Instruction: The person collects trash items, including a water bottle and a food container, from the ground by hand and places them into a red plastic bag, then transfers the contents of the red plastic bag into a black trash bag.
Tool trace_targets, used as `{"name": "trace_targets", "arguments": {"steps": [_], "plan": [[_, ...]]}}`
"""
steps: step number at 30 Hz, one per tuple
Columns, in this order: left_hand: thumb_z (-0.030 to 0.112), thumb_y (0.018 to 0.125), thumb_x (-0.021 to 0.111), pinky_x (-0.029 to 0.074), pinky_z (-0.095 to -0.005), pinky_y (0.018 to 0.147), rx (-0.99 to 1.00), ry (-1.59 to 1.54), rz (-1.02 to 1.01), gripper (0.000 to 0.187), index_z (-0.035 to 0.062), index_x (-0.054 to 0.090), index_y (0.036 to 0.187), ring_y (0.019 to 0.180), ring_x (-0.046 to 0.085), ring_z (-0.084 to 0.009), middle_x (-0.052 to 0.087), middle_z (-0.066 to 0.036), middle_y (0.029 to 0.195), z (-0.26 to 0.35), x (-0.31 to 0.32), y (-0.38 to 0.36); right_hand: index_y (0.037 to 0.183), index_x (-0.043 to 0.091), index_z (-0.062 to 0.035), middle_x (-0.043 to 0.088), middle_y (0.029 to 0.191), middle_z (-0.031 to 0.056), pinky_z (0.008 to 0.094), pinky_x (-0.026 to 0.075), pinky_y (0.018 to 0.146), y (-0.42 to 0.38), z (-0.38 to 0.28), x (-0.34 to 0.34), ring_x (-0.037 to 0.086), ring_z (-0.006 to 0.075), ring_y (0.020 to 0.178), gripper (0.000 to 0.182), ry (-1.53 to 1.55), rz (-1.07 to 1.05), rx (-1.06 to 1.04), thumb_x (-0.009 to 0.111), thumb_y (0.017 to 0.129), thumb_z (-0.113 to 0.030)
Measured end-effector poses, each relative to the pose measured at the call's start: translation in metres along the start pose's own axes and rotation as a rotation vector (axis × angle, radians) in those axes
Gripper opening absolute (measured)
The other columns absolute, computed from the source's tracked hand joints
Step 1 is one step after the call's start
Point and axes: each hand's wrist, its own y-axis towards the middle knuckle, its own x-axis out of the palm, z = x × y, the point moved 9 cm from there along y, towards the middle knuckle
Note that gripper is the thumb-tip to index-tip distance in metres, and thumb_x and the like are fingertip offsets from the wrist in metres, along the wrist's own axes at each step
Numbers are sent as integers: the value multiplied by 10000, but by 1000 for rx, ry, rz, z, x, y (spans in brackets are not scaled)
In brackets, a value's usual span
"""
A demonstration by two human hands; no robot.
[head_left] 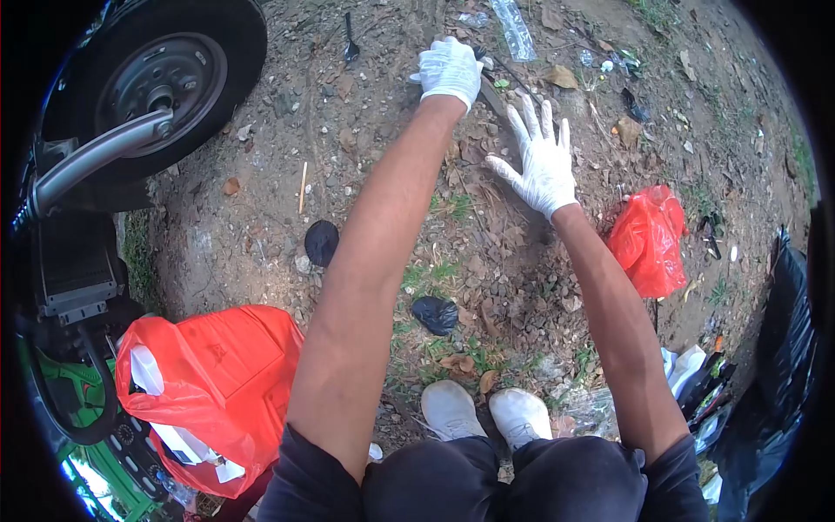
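Note:
My left hand (449,70), in a white glove, is closed at the upper middle, its fingers curled down; a bit of something dark shows at its right edge, too small to make out. My right hand (543,161), also gloved in white, has its fingers spread over the dirt and holds nothing. Between and above the hands lie a dark strip (493,97) and dry leaves. A clear plastic bottle (514,30) lies above them, with a brown leaf (562,77) beneath it.
A red bag with litter (235,365) stands at lower left, below a vehicle wheel (161,83). Another red bag (650,241) is right of my right arm. Black plastic (774,374) lies at far right. Black scraps (434,315) lie near my shoes (520,416).

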Motion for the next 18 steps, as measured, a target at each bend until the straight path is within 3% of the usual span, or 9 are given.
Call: {"name": "trace_targets", "arguments": {"steps": [4, 8, 10, 13, 14, 16, 17, 18], "plan": [[163, 934, 663, 557, -456, 753, 54, 136, 68, 158, 97, 795, 991, 928, 735, -272, 745, -97, 1001, 10, 3, 1, 1665, 334, -126, 227, 1760, 138, 630, 154, 1286, 5, -2, 0, 186, 404, 1619, 974, -15, -38, 15, 557, 945, -742], [155, 937, 655, 553, -441, 732, 66, 80, 35, 149, 118, 791, 984, 945, 750, -264, 744, -95, 999, 6, 14, 14, 1660, 339, -122, 231, 1760, 124, 601, 162, 1295, 6, -3, 2, 191, 383, 1622, 959, -28, -72, 25, 586, 946, -713], [153, 939, 661, 570, -481, 738, 15, -7, 81, 136, 94, 760, 1011, 929, 759, -301, 747, -144, 972, -11, -6, 19, 1662, 331, -122, 241, 1757, 117, 591, 157, 1298, 7, -4, 1, 194, 377, 1622, 963, -13, -77, 19, 605, 941, -699], [118, 962, 632, 580, -538, 836, -239, -476, 171, 137, 27, 652, 1062, 954, 750, -407, 742, -260, 999, -77, -37, 29, 1668, 312, -122, 256, 1750, 119, 588, 142, 1301, 9, -5, 3, 182, 370, 1626, 975, -18, -124, 38, 630, 934, -679], [119, 972, 617, 587, -525, 816, -246, -494, 290, 162, 31, 654, 1103, 964, 748, -415, 748, -248, 1032, -105, -31, 39, 1668, 312, -122, 256, 1750, 119, 588, 142, 1301, 10, -6, 2, 182, 370, 1626, 975, -15, -124, 35, 630, 934, -679], [209, 994, 636, 591, -523, 826, -415, -451, 325, 252, 26, 668, 1164, 973, 747, -424, 754, -240, 1055, -167, -19, 45, 1668, 312, -118, 253, 1751, 123, 597, 142, 1298, 11, -6, 2, 175, 370, 1628, 978, -9, -128, 33, 634, 932, -677], [302, 994, 666, 602, -513, 853, -543, -354, 143, 322, 17, 683, 1142, 1009, 757, -406, 764, -228, 1085, -199, -4, 46, 1668, 311, -114, 254, 1751, 125, 601, 140, 1297, 11, -5, 2, 172, 371, 1629, 991, 6, -130, 31, 634, 926, -686], [399, 973, 703, 612, -491, 884, -679, -305, 98, 423, 14, 698, 1148, 1054, 764, -380, 771, -217, 1123, -226, 3, 40, 1668, 311, -114, 254, 1751, 125, 601, 140, 1297, 12, -6, 4, 172, 371, 1629, 991, 7, -133, 33, 634, 926, -686]]}}
